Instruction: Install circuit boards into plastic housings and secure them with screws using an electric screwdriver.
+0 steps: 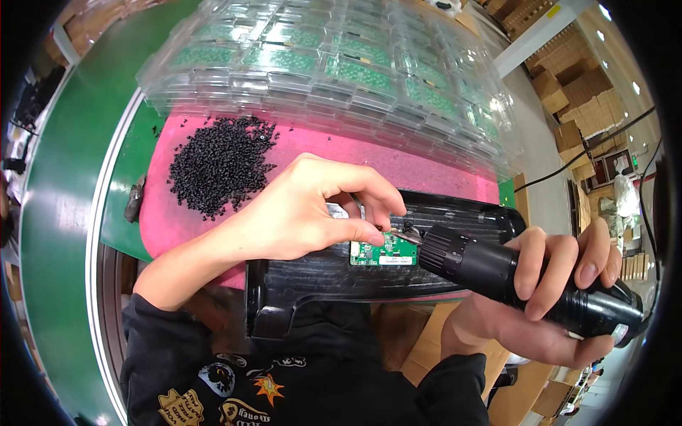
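My right hand (554, 284) is wrapped around a black electric screwdriver (483, 266), tilted with its bit pointing left. The metal bit reaches over a small green circuit board (387, 254) that sits in a long black plastic housing (320, 280). At the bit's tip, my left hand (330, 206) has thumb and fingers drawn together in a pinch; a tiny dark piece shows there, too small to name. A short black wire or part lies beside the bit. The left fingers hide the upper left of the board.
A heap of small black screws (220, 163) lies on the pink mat (305, 145), left of the housing. Stacked clear plastic trays (334, 71) holding green boards stand behind. A dark scrap (133, 199) rests by the mat's left edge. A cable (590, 149) hangs at the right.
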